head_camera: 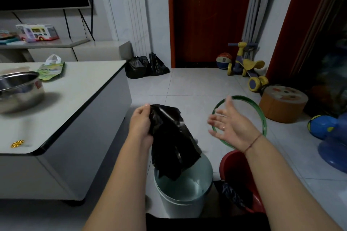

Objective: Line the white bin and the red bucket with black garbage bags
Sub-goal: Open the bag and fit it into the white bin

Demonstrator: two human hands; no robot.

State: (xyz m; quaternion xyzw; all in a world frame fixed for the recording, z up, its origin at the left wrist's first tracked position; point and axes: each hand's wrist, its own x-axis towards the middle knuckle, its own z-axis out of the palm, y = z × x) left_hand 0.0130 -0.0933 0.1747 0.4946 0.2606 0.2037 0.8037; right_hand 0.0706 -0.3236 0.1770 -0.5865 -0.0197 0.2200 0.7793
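The white bin (pixel 185 189) stands unlined on the floor beside the red bucket (pixel 242 180). Left hand (pixel 140 124) fingers grasp a crumpled black garbage bag (pixel 172 137) above the bin; right hand (pixel 231 125) is spread, empty. Next, probably: find the bag's mouth and open it.

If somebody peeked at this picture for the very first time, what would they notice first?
Probably the crumpled shiny black plastic garbage bag in the middle, gripped by the left hand and dangling over the open round white plastic bin. Next, the right hand spread open and blurry beside it, above the red plastic bucket. Farther back, the yellow and purple toy ride-on bike stands by the dark red door.
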